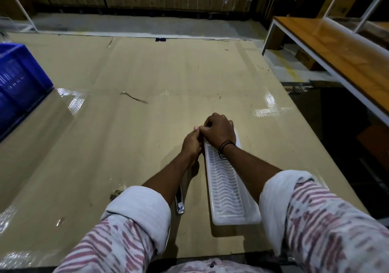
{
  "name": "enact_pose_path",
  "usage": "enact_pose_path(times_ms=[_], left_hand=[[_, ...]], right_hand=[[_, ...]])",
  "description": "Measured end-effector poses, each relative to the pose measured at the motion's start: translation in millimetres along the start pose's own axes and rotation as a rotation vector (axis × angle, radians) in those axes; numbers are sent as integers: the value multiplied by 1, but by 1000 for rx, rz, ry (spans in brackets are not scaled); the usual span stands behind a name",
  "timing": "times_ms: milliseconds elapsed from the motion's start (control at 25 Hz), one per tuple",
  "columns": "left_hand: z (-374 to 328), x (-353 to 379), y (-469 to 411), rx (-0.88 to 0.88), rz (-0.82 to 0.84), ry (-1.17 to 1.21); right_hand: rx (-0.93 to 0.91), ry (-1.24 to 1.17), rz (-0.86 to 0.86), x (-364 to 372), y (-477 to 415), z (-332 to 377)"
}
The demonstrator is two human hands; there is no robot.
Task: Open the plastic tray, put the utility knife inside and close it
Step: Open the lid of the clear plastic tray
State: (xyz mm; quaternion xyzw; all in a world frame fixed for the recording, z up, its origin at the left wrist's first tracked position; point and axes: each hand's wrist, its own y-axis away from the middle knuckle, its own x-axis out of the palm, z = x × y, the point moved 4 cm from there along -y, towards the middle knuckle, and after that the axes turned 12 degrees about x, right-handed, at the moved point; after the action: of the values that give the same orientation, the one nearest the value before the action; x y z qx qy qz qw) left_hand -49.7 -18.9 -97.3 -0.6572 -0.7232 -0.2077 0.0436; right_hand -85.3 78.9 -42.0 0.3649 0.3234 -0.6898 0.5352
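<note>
1. Lying lengthwise on the cardboard-covered bench (pixel 147 72), the long translucent plastic tray (pixel 227 188) has its lid down.
2. Curled over the tray's far end, the right hand (pixel 220 130) grips it there.
3. Closed at the same far corner, the left hand (pixel 191 142) pinches the tray's edge.
4. Beside the tray, the utility knife (pixel 179 203) rests partly under the left forearm.
5. A blue crate (pixel 19 79) sits far left.

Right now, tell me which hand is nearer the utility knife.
Left. The left hand sits just beyond the utility knife, beside the plastic tray; the right hand rests on the tray's far end.
</note>
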Motion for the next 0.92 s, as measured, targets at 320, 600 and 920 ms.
enact_pose_path(times_ms=[320, 600, 920], left_hand=[[7, -5, 2, -11, -77, 30], [13, -7, -1, -13, -87, -15], [6, -2, 5, 41, -31, -29]], right_hand=[[104, 206, 125, 9, -5, 7], [98, 148, 6, 7, -4, 9], [68, -13, -6, 2, -3, 10]])
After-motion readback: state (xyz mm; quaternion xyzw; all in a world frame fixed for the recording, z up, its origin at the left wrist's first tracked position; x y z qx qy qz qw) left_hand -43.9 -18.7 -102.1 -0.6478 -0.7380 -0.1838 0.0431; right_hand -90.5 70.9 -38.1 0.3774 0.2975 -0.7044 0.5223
